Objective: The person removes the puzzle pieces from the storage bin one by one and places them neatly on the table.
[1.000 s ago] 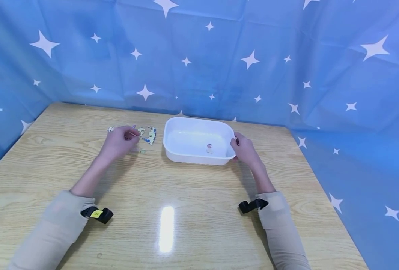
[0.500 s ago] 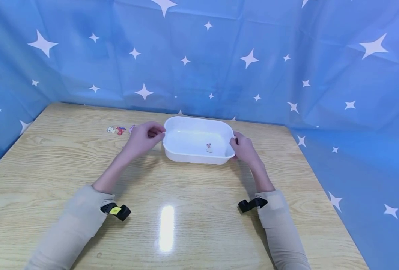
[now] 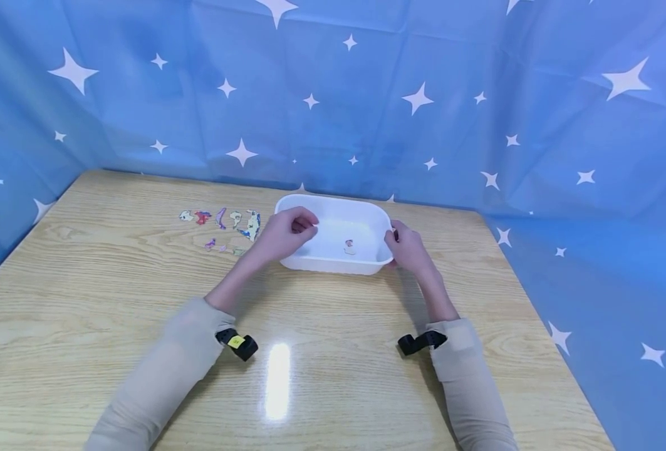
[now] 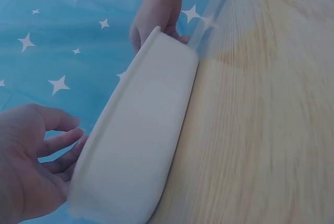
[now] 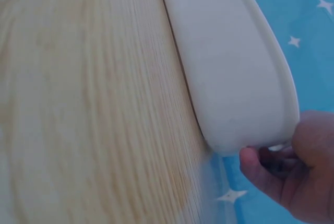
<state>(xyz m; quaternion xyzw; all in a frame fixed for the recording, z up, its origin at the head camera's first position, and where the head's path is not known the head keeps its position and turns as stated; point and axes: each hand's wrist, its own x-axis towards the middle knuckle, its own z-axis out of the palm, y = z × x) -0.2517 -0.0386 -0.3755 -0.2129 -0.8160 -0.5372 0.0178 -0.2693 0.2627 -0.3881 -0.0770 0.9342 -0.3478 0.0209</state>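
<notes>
A white plastic basin [image 3: 333, 264] stands on the table, with one small flat coloured cutout [image 3: 349, 247] inside near the right. My right hand [image 3: 408, 248] grips its right end; in the right wrist view, the right hand [image 5: 302, 169] has its fingers at the rim and underside. Over the basin's left part hovers my left hand [image 3: 287, 233], fingers bent and thumb near the index fingertip. Whether a small piece lies between them is hidden. In the left wrist view, the left hand [image 4: 36, 156] shows bent fingers behind the basin's wall [image 4: 135, 130].
Left of the basin lie several small flat cutouts, among them a red one [image 3: 202, 217], a purple one [image 3: 221, 218] and a larger blue-and-cream one [image 3: 250, 225]. The wooden table [image 3: 333, 351] meets a blue star-patterned cloth [image 3: 333, 94] at the back and right.
My left hand has moved right, from above the cutouts, past the basin's left rim, to over its inside. The right hand and the basin have stayed put.
</notes>
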